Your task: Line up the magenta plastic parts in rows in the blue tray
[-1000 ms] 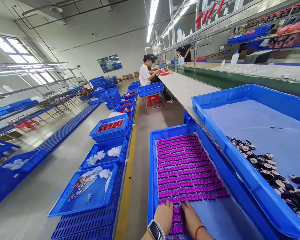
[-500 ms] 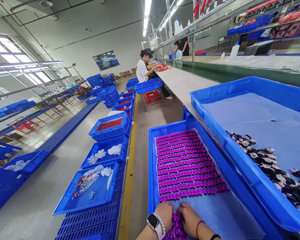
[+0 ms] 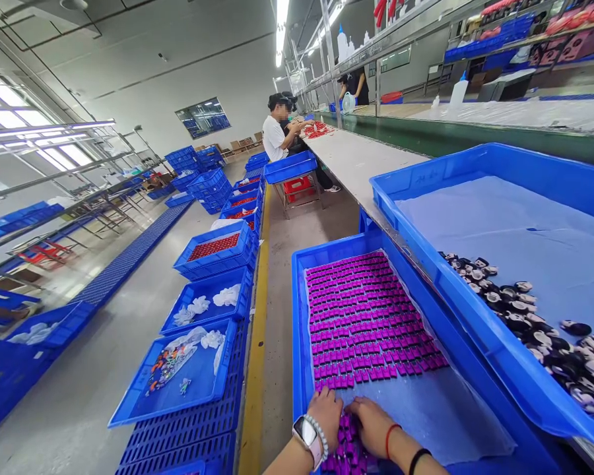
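Observation:
My left hand (image 3: 327,412) and my right hand (image 3: 373,424) lie close together at the near end of a blue tray (image 3: 297,316), cupped around a small heap of loose purple parts (image 3: 349,439). Beyond the hands, rows of purple parts (image 3: 366,316) lie flat on a clear sheet in the tray. My left wrist wears a watch and a bead bracelet; my right wrist wears a red cord and a black band. Whether the fingers grip any part is hidden.
A second blue tray (image 3: 426,218) on the bench at right holds black and white round pieces (image 3: 534,323). Blue trays with red parts (image 3: 215,247) and white cloths (image 3: 208,303) line the floor at left. A seated person (image 3: 276,135) works farther along the bench.
Both hands drew a few purple parts out of the nearest row toward me and bunched them into a heap. The view drifted slightly.

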`<control>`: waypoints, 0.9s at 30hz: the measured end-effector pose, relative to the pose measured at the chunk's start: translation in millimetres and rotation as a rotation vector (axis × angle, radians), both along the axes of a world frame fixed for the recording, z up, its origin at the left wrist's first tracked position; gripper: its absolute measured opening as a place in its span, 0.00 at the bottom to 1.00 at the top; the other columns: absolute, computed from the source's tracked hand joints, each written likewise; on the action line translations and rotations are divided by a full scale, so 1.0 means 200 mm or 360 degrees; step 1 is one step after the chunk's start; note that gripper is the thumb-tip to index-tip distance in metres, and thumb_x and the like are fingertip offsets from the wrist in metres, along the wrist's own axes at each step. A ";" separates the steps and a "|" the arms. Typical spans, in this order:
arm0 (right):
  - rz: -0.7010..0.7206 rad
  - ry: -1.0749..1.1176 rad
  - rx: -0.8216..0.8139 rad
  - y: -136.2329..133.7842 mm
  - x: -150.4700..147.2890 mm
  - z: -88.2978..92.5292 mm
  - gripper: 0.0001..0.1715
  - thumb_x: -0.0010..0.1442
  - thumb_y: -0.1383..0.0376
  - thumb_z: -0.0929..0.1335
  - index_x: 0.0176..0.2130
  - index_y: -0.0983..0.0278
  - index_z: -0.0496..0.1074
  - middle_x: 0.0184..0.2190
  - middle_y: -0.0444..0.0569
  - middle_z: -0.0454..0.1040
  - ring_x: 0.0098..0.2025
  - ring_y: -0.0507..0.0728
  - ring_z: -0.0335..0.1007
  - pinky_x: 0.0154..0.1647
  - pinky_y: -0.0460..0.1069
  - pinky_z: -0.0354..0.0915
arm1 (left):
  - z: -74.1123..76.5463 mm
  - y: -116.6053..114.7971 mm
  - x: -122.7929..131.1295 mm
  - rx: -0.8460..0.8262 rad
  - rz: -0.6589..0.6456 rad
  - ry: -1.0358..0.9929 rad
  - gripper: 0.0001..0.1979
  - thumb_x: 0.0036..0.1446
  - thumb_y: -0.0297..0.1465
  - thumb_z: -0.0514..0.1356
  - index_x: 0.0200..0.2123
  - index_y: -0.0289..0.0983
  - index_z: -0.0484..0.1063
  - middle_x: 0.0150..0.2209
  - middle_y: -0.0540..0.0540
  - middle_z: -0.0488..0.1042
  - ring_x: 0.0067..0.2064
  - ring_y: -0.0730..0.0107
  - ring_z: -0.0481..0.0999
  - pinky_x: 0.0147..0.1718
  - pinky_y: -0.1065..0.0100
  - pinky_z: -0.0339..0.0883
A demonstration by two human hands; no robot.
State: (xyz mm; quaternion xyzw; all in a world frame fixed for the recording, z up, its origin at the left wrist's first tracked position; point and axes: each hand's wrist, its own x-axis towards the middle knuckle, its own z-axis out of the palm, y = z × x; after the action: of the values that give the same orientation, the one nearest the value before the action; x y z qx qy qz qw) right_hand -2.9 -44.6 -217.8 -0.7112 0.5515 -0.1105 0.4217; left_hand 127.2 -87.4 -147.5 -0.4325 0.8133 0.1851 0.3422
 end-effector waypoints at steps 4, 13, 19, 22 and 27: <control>-0.0099 0.0121 0.0022 0.00 -0.04 0.03 0.30 0.51 0.80 0.59 0.50 0.63 0.71 0.45 0.57 0.72 0.50 0.68 0.64 0.49 0.61 0.62 | -0.03 -0.02 0.01 0.0051 -0.0120 0.0014 0.27 0.47 0.33 0.67 0.50 0.34 0.65 0.52 0.40 0.68 0.56 0.52 0.65 0.51 0.49 0.64; 0.0075 0.0120 0.0066 0.05 -0.01 0.05 0.26 0.52 0.79 0.62 0.49 0.66 0.71 0.48 0.58 0.68 0.52 0.67 0.61 0.51 0.59 0.62 | -0.04 0.00 0.04 -0.0045 -0.0138 0.0053 0.26 0.49 0.36 0.65 0.51 0.36 0.64 0.57 0.39 0.60 0.59 0.48 0.59 0.52 0.45 0.62; 0.0139 0.0134 0.0126 0.05 0.01 0.05 0.15 0.57 0.79 0.61 0.41 0.70 0.73 0.43 0.55 0.72 0.47 0.60 0.67 0.50 0.56 0.63 | -0.07 0.00 0.06 0.0104 -0.0246 0.0028 0.23 0.48 0.34 0.65 0.48 0.36 0.66 0.48 0.43 0.68 0.51 0.55 0.68 0.46 0.52 0.67; 0.0111 0.0163 0.0166 0.05 0.01 0.06 0.14 0.61 0.77 0.61 0.42 0.70 0.72 0.44 0.54 0.72 0.47 0.59 0.69 0.49 0.57 0.65 | -0.09 -0.01 0.06 0.0204 -0.0281 -0.0001 0.25 0.48 0.35 0.65 0.49 0.36 0.65 0.45 0.43 0.70 0.46 0.59 0.72 0.42 0.55 0.70; 0.0082 0.0177 0.0225 0.05 0.02 0.09 0.12 0.65 0.73 0.61 0.42 0.70 0.73 0.42 0.55 0.75 0.47 0.60 0.71 0.49 0.58 0.66 | -0.07 -0.03 0.05 0.0302 -0.0251 -0.0037 0.22 0.53 0.35 0.63 0.50 0.36 0.64 0.41 0.44 0.72 0.41 0.63 0.74 0.38 0.58 0.72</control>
State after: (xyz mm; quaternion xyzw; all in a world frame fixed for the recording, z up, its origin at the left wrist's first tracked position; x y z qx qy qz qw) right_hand 0.6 -35.2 -199.0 -0.6986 0.5622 -0.0207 0.4422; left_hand 137.3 -93.5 -161.8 -0.3349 0.8196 0.2288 0.4047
